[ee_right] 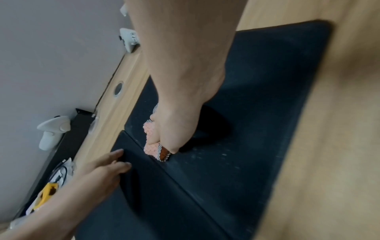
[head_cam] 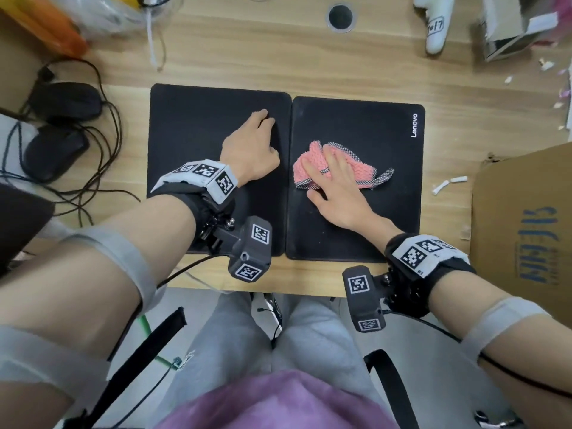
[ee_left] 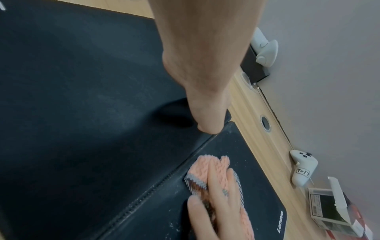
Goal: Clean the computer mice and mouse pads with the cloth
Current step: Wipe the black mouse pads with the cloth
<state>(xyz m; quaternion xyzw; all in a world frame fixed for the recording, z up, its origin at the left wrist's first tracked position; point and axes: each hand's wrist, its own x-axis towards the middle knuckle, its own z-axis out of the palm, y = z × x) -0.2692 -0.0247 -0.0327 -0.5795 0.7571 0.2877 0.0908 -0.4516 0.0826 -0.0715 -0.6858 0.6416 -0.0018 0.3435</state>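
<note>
Two mouse pads lie side by side and touching on the counter point(head_cam: 309, 72) in my head view. My right hand point(head_cam: 337, 184) presses the pink cloth point(head_cam: 312, 164) flat on the right mouse pad point(head_cam: 387, 212), the one with the white logo; its fingers are spread nearly straight over the cloth, not curled round it. My left hand point(head_cam: 250, 147) rests on the left mouse pad point(head_cam: 185, 134) near the seam, fingers loosely bent and holding nothing, apparently steadying it. Both mice point(head_cam: 66, 100) sit well apart at the left, among tangled cords, away from the cloth.

From the left wrist, I see pale specks and smears on the right pad around the cloth, and faint streaks on the left pad. One fingertip of the left hand touches down right at the seam.

From the right wrist, the right hand bears down on the bunched cloth near the pad's left edge; more specks show nearer the camera.

I judge the right pad to be mid-wipe. Whether the left pad and the mice are already cleaned I cannot tell.
</note>
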